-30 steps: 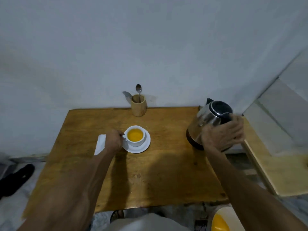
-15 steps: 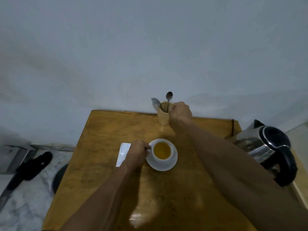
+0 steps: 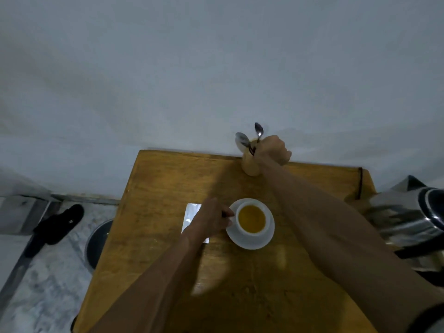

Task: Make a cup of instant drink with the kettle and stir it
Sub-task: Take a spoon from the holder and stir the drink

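A white cup (image 3: 252, 230) filled with orange-yellow liquid stands on a white saucer (image 3: 264, 241) in the middle of the wooden table (image 3: 153, 188). My left hand (image 3: 211, 219) pinches the cup's handle on its left side. My right hand (image 3: 272, 150) reaches to the wooden holder (image 3: 248, 165) at the table's far edge and closes around the stem of a spoon (image 3: 259, 131) that stands in it. A second spoon (image 3: 241, 140) leans left in the holder. The steel kettle (image 3: 406, 219) with a black lid sits at the right edge.
A silvery sachet (image 3: 191, 213) lies flat on the table under my left wrist. A black sandal (image 3: 57, 224) and a dark round object (image 3: 98, 243) rest on the marble floor at the left. A grey wall rises just behind the table.
My right hand let go of the kettle, crossed the table to the holder and closed on a spoon stem. My left hand stayed at the cup. The view swung left.
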